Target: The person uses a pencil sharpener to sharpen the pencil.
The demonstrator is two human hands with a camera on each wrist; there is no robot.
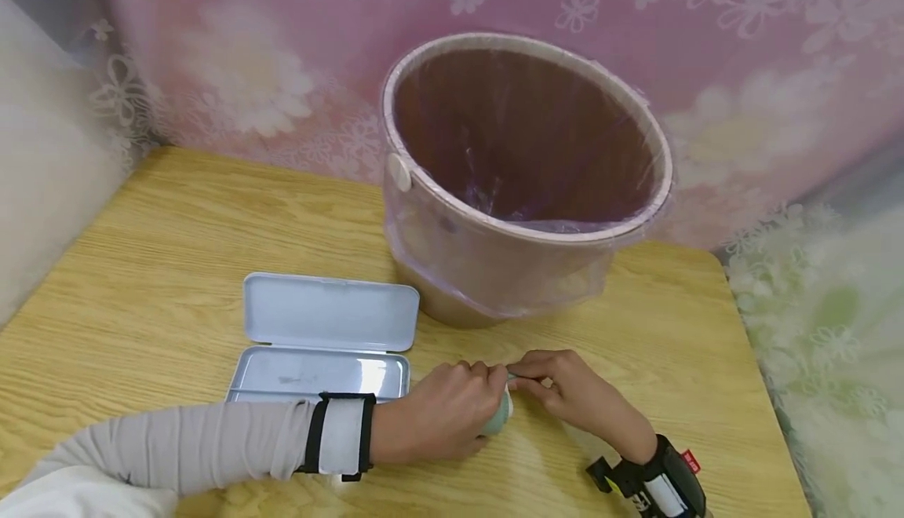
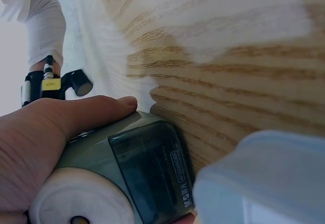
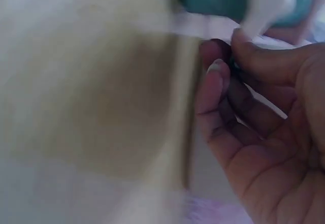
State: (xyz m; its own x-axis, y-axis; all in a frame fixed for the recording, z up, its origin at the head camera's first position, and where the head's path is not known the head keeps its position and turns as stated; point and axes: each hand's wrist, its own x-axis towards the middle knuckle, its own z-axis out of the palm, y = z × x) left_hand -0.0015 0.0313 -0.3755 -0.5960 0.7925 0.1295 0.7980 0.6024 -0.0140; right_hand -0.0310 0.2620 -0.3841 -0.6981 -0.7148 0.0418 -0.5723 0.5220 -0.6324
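Observation:
A green crank pencil sharpener (image 1: 498,417) is gripped by my left hand (image 1: 452,408) just above the table's near part. In the left wrist view its dark see-through shavings drawer (image 2: 152,168) faces the pencil case, and a white round disc (image 2: 84,198) with a small centre hole shows. My right hand (image 1: 572,388) meets it from the right. Thumb and fingertips there pinch the small end of the white crank arm (image 3: 266,8), mostly hidden by the fingers. To the left lies a light blue pencil case (image 1: 330,314), its lid laid back, partly covered by my left wrist.
Behind the hands stands a tall brown bin (image 1: 452,306) with a pale rim (image 1: 639,224), lined with a thin purplish see-through bag folded over its outside. The wooden table (image 1: 141,282) ends at a pink flowered curtain (image 1: 318,55) behind.

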